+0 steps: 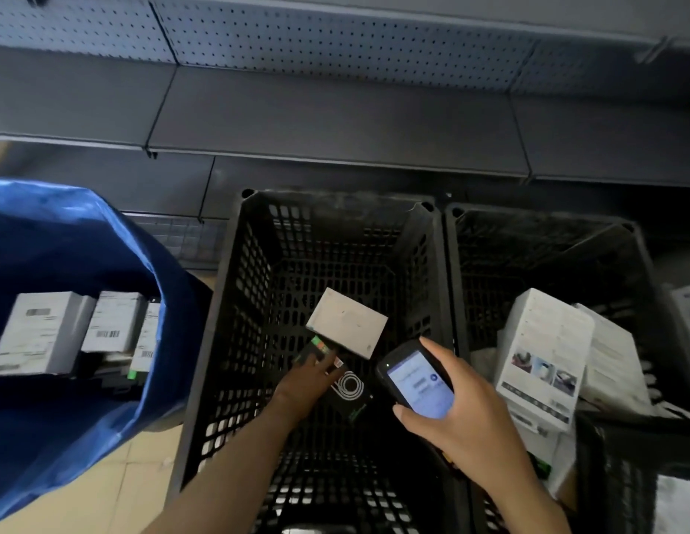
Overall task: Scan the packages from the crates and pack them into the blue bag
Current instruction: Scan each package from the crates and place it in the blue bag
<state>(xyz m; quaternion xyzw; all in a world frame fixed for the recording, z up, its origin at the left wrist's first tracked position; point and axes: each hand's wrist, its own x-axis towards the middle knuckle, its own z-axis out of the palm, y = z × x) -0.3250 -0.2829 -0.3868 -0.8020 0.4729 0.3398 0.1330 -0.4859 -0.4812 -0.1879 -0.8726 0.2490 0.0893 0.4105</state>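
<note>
The left hand (316,373) is reaching down into the middle crate (235,302), its fingers closing around a dark package (349,395) with a white spiral mark, which is lying near the crate's near-right part of the floor. A grey box (347,328) is leaning over that package's far end, touching or nearly touching the fingertips. The right hand (463,410) is wrapping around a handheld scanner (416,383), screen lit and facing up, held over the crate's right wall.

The blue bag (85,240) is standing open just beside the crate's left wall, with at least 3 labelled boxes (108,321) already standing in it. The right crate (640,271) is still holding several white boxes (544,352).

Risks, as I judge them: lifting the dark package could be dragging the grey box along, tipping it flat or face down and hiding its label. The grip looks shallow, at 1 end only, so the package could be slipping back. The scanner's window is pointing away from any visible barcode; a wrong label could be getting read, or none, and an unscanned package could be going into the bag. The hand could also be catching on the mesh wall.
</note>
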